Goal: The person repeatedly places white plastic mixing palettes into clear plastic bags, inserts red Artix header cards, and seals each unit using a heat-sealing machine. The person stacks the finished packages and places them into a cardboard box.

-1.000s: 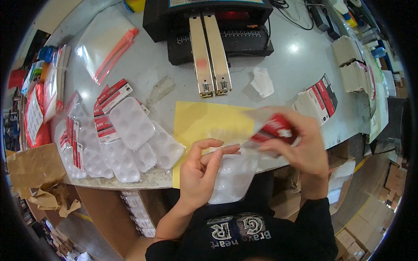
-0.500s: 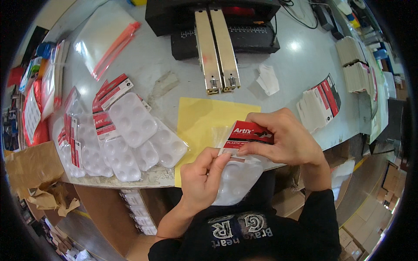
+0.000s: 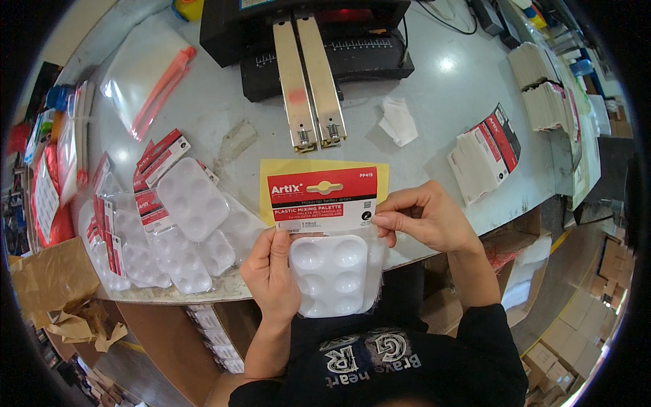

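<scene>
Upright in front of me is a white plastic mixing palette (image 3: pixel 329 277) with round wells, in a clear bag under a red, black and white header card (image 3: pixel 319 198) with a hang hole. My left hand (image 3: pixel 272 275) pinches the card's lower left corner, thumb in front. At the card's lower right edge, my right hand (image 3: pixel 426 218) is closed with thumb and fingertips on it. Behind the card lies a yellow sheet (image 3: pixel 265 182) at the table's near edge. To the left is a heap of bagged palettes (image 3: pixel 192 200) with similar cards.
A black machine (image 3: pixel 224 30) with two metal rails stands at the back. A stack of header cards (image 3: pixel 483 156) and crumpled white paper (image 3: pixel 398 123) lie to the right. Clear bags (image 3: pixel 139 71) are at the back left; an open carton (image 3: pixel 166 339) stands below the table's edge.
The header card and palette have turned to face me squarely. My right hand has moved from the card's top to its lower right edge; my left hand has shifted left.
</scene>
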The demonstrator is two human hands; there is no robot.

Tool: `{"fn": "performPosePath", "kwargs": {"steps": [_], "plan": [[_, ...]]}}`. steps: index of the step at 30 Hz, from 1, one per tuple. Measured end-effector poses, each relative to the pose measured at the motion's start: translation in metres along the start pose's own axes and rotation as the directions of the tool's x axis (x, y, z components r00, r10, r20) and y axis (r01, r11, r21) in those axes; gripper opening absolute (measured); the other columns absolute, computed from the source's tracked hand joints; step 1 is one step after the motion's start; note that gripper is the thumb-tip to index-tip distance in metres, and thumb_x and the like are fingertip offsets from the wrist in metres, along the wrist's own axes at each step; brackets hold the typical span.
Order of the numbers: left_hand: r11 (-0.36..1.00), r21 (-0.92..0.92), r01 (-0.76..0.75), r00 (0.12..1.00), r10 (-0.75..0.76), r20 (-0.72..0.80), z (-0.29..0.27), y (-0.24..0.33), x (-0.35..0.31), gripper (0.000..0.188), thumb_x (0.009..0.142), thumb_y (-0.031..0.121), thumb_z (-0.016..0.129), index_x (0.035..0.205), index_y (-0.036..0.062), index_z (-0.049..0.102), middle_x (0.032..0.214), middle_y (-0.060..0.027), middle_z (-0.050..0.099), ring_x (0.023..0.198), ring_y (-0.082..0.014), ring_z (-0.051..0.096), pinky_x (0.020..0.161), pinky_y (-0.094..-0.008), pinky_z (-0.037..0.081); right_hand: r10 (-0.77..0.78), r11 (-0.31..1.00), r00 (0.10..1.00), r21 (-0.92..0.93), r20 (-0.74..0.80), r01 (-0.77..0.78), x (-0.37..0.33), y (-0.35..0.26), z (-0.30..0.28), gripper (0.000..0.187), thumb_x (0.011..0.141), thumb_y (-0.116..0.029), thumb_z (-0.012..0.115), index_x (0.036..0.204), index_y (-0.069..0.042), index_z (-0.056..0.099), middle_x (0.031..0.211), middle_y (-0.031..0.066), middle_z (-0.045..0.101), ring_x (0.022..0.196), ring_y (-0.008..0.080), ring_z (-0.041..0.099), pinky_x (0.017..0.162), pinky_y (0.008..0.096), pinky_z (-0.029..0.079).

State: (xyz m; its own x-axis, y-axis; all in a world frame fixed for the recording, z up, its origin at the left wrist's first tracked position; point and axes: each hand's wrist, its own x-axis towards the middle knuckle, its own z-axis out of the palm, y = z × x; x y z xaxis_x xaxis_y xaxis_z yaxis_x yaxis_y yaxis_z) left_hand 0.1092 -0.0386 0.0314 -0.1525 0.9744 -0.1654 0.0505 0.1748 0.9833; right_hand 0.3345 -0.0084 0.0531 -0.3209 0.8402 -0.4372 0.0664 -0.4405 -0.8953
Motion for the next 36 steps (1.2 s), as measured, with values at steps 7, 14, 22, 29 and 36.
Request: {"fn": "performPosePath", "kwargs": {"steps": [7,14,22,29,36], "plan": [[0.995,0.065,0.08,0.997,-0.081,0.02,-0.006,0.005,-0.006,0.024,0.097,0.013,0.049,0.085,-0.0044,0.06,0.072,-0.0014,0.06,0.066,-0.0053,0.046,0.061,-0.0219,0.041,-0.001,0.998,1.0,0.066,-0.018,0.003,-0.008,0.001,0.006,0.01,0.084,-0.006,0.064,0.079,0.003,0.062,0.066,0.0033,0.059,0.057,0.008,0.054,0.054,0.0214,0.044],[0.983,0.182,0.017,0.999,-0.022,0.025,0.014,-0.009,0.033,0.028,0.099,0.02,0.042,0.086,-0.0028,0.051,0.074,-0.0068,0.053,0.07,-0.0115,0.046,0.067,-0.026,0.041,0.114,0.962,0.958,0.27,-0.262,-0.04,0.035,0.014,0.018,0.013,0.085,-0.012,0.062,0.082,0.0,0.06,0.067,-0.0006,0.055,0.057,0.0058,0.05,0.052,0.0177,0.037],[0.999,0.033,-0.043,0.998,0.042,0.037,0.026,-0.043,0.082,0.031,0.1,0.022,0.04,0.081,-0.0013,0.047,0.071,-0.0066,0.049,0.068,-0.0128,0.041,0.068,-0.0259,0.04,-0.026,0.939,0.92,0.305,-0.392,0.157,0.075,0.034,0.013,0.012,0.088,-0.013,0.061,0.084,-0.002,0.063,0.065,-0.0006,0.056,0.057,0.006,0.05,0.053,0.019,0.036],[0.841,0.538,-0.055,0.99,0.117,-0.081,-0.013,-0.007,0.074,0.027,0.098,0.021,0.042,0.099,-0.0007,0.058,0.085,-0.0124,0.062,0.083,-0.0216,0.058,0.077,-0.0339,0.044,-0.654,0.731,0.607,-0.584,-0.452,0.353,0.037,0.017,-0.03,0.019,0.092,-0.011,0.05,0.082,0.0,0.062,0.07,0.0064,0.06,0.058,0.0129,0.055,0.054,0.0263,0.044],[0.496,0.852,-0.169,0.906,0.419,-0.064,-0.043,0.015,0.052,0.019,0.082,0.013,0.065,0.096,0.0017,0.059,0.104,-0.0155,0.054,0.1,-0.0362,0.051,0.081,-0.0419,0.044,-0.641,0.403,0.536,-0.835,-0.55,-0.375,-0.028,0.045,-0.167,0.048,0.089,-0.03,0.06,0.126,-0.001,0.049,0.122,0.0179,0.056,0.11,0.0304,0.057,0.094,0.0359,0.043]]}}
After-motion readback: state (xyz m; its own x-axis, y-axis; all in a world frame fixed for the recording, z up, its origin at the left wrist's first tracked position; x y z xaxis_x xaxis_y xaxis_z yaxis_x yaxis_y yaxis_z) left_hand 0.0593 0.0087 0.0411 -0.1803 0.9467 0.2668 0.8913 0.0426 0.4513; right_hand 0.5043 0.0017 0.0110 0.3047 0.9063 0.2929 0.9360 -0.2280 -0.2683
